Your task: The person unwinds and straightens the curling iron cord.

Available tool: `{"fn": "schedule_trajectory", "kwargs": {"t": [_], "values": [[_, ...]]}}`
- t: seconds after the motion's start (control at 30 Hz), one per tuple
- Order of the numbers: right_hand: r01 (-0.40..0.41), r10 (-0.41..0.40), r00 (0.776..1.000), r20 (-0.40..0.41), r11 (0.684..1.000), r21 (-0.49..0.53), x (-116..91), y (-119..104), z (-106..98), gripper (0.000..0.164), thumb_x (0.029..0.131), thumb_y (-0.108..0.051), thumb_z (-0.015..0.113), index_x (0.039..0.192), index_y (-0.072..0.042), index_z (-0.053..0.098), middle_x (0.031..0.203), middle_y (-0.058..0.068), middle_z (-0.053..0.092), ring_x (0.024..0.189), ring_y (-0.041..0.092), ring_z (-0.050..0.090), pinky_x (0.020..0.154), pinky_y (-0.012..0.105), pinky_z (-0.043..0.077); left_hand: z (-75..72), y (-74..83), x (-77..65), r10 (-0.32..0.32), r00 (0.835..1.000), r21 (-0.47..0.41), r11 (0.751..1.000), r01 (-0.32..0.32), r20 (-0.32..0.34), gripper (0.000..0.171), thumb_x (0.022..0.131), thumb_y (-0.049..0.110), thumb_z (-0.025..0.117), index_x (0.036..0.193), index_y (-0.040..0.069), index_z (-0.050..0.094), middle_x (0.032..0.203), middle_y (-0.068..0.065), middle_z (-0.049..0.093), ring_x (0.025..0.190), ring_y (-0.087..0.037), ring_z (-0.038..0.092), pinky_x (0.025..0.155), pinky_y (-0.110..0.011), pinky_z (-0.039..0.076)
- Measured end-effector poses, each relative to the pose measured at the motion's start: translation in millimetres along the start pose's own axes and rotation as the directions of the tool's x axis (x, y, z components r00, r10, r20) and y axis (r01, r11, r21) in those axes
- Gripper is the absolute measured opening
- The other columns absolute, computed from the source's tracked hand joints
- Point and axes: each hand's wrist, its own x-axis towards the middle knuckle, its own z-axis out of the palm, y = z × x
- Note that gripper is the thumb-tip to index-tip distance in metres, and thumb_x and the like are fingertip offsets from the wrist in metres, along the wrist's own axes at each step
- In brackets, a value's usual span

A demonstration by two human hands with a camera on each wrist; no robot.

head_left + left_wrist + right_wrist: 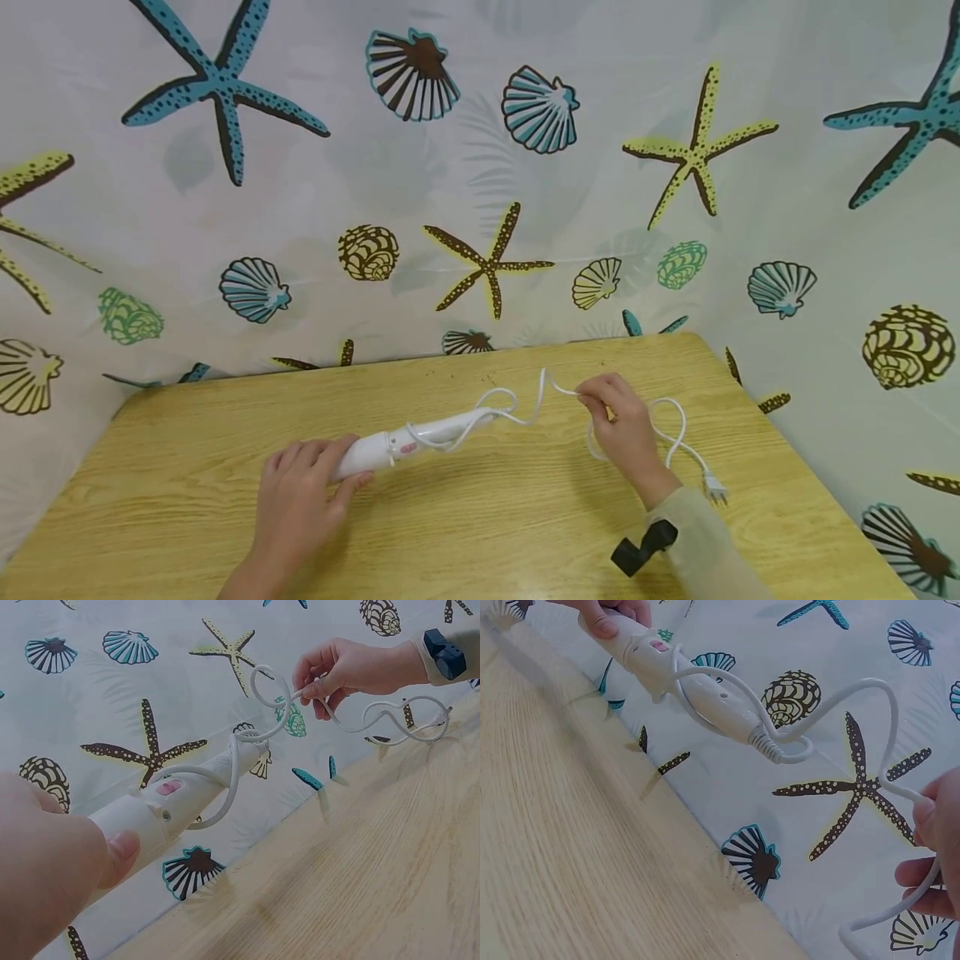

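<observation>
My left hand (300,492) grips the thick end of a white hair iron (442,427), a wand-shaped appliance with a pink switch (169,787) on its handle. The iron slants up to the right, held above the table. Its white cord (892,727) leaves the handle's far end through a ribbed sleeve (765,742) and loops loosely around the handle. Between thumb and fingertips, my right hand (618,425) pinches the cord some way from the iron. Beyond that hand the cord curls to the right and ends in a plug (714,486) with metal prongs.
A light wooden table (480,533) lies under both hands. Behind it and at its sides hangs a white curtain (465,175) printed with starfish and shells. A black band with a small device (643,546) is on my right wrist.
</observation>
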Motion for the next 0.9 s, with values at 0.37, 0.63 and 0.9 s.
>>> {"fn": "schedule_trajectory", "kwargs": {"t": [0.37,0.63,0.9], "values": [[0.008,-0.010,0.976,0.216,1.000,0.011,-8,2,2,0.009,0.080,-0.006,0.058,0.086,-0.010,0.063,0.087,-0.002,0.053,0.072,0.009,0.050,0.061,0.018,0.041,-0.1,0.4,0.9,-0.013,1.000,-0.010,1.000,0.013,-0.019,0.051,0.060,0.042,0.071,0.102,0.015,0.060,0.088,-0.009,0.060,0.080,-0.027,0.051,0.074,-0.048,0.032],[0.018,0.011,0.961,0.275,0.994,-0.104,-10,0,3,0.008,0.077,-0.008,0.062,0.083,-0.014,0.064,0.085,-0.004,0.051,0.067,0.005,0.048,0.053,0.021,0.041,0.4,0.5,0.7,-0.014,1.000,-0.012,1.000,0.014,-0.019,0.051,0.060,0.043,0.071,0.102,0.015,0.060,0.088,-0.009,0.060,0.080,-0.027,0.051,0.073,-0.049,0.033],[-0.036,0.090,0.946,0.311,0.984,-0.175,-12,0,4,0.007,0.078,-0.012,0.063,0.084,-0.016,0.063,0.083,-0.006,0.051,0.062,0.003,0.045,0.050,0.020,0.040,0.8,0.6,1.3,-0.010,1.000,-0.020,1.000,0.010,-0.012,0.050,0.062,0.044,0.069,0.103,0.017,0.059,0.089,-0.008,0.060,0.081,-0.026,0.051,0.072,-0.047,0.032]]}}
